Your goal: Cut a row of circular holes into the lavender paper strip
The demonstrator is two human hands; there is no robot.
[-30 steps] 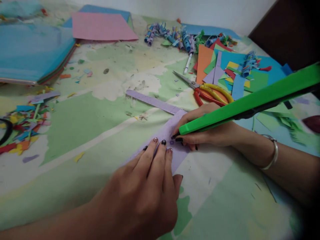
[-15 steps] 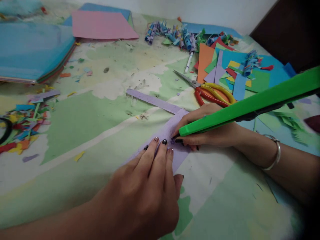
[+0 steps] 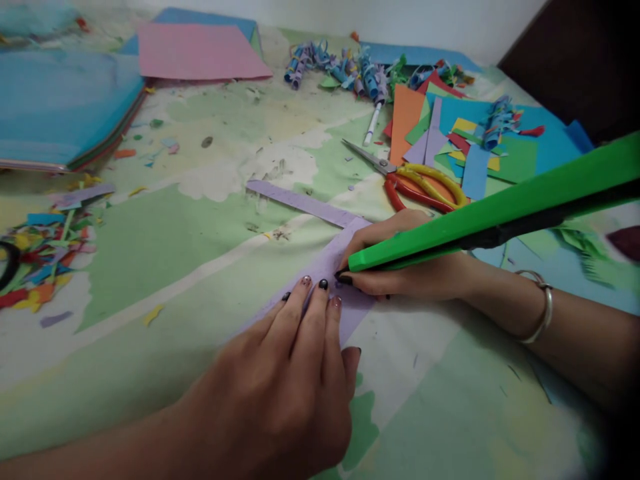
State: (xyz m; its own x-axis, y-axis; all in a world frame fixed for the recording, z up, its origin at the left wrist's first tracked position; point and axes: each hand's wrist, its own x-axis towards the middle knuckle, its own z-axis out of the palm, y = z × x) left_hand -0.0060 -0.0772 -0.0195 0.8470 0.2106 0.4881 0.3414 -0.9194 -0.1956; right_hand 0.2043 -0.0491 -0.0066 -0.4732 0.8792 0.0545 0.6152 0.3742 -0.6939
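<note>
My left hand (image 3: 295, 373) lies flat, its outstretched fingers pressing a purple paper sheet (image 3: 357, 313) onto the table cover. My right hand (image 3: 415, 263) rests at the sheet's right part. Its fingers are closed round the end of a long green tool (image 3: 480, 217) with a dark strip along its underside; its exact kind I cannot tell. The tool slants up to the right, out of view. A small purple mark or curl shows by my right fingertips, partly hidden. Beyond the sheet's far corner extends a purple paper strip (image 3: 300, 202).
Scissors (image 3: 400, 173) with red and yellow handles lie beyond my right hand. Coloured paper pieces (image 3: 520, 160) and fringed paper rolls (image 3: 370, 80) are behind. Left are a stack of coloured sheets (image 3: 65, 107), a pink sheet (image 3: 200, 53) and paper scraps (image 3: 50, 253).
The view has shifted slightly, so most things sit a little further left. My right fingertips have edged over the small purple mark. My left hand stays on the sheet.
</note>
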